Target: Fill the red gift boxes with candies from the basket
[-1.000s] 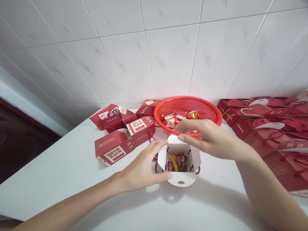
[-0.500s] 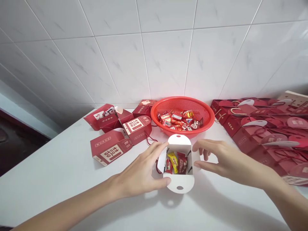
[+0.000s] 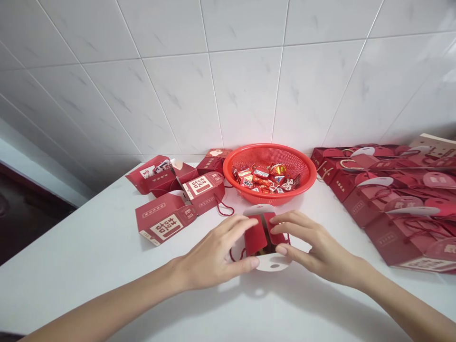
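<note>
A small red paper candy box (image 3: 256, 235) with a white inside stands upright on the table in front of me. Its two red side flaps are folded inward, with a narrow gap between them that shows little of the candy inside. My left hand (image 3: 221, 247) holds the box from the left, fingers on the left flap and thumb at the white front flap (image 3: 273, 262). From the right, my right hand (image 3: 313, 244) presses the right flap with its fingertips, its thumb by the front flap. Both rounded white flaps, front and back, stand open. Red cord loops hang at the sides.
Behind the box, a red plastic basket (image 3: 302, 187) holds several wrapped candies (image 3: 261, 178). Several red boxes (image 3: 162, 218) lie at the left, some open. Rows of red boxes with cord handles (image 3: 384, 209) fill the right side. A tiled wall (image 3: 245, 95) bounds the back.
The side flaps have been folded in over the candies, which showed clearly before. My right hand has moved left onto the box, and my left fingers now press the left flap.
</note>
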### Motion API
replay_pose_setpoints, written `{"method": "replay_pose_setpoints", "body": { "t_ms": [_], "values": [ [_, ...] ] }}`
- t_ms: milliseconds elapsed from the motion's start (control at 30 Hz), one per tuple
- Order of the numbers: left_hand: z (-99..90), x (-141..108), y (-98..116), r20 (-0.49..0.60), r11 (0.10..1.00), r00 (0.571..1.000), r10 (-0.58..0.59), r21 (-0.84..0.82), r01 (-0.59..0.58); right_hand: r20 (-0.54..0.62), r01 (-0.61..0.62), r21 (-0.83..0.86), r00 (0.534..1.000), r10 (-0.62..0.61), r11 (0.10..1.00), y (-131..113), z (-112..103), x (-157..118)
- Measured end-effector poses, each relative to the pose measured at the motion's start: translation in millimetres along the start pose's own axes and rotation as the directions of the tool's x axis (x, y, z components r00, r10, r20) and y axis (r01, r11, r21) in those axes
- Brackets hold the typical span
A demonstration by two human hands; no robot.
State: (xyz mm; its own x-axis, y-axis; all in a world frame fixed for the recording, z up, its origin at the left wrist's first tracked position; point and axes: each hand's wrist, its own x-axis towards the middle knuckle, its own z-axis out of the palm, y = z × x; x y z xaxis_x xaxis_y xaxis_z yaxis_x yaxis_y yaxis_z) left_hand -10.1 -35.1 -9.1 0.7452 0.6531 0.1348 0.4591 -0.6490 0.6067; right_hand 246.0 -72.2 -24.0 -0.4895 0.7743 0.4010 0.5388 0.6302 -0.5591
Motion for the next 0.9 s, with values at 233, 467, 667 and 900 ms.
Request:
{"method": "replay_pose_setpoints", "body": {
  "t_ms": [233,467,667,900],
  "values": [
    [0.2,2.4,-0.7,0.050,0.999,0.998,-0.027,0.020,0.026,0.120,0.068,0.109,0.989,-0.081,0.992,9.4,12.1,-2.1],
    [15.1,5.7,-13.6,-0.238,0.988,0.959,-0.155,-0.024,0.153,-0.160,-0.065,0.145,0.983,0.089,0.987,17.7,25.4,-11.3],
    [12.4,8.1,-12.5,-0.202,0.991,0.970,-0.135,-0.015,0.135,-0.251,-0.204,0.136,0.939,0.233,0.969,27.9,34.9,-11.7],
    [11.0,9.3,-14.6,-0.070,0.989,0.986,-0.150,-0.017,0.149,-0.050,-0.438,0.379,0.870,0.491,0.815,35.7,35.5,-9.9]
  ]
}}
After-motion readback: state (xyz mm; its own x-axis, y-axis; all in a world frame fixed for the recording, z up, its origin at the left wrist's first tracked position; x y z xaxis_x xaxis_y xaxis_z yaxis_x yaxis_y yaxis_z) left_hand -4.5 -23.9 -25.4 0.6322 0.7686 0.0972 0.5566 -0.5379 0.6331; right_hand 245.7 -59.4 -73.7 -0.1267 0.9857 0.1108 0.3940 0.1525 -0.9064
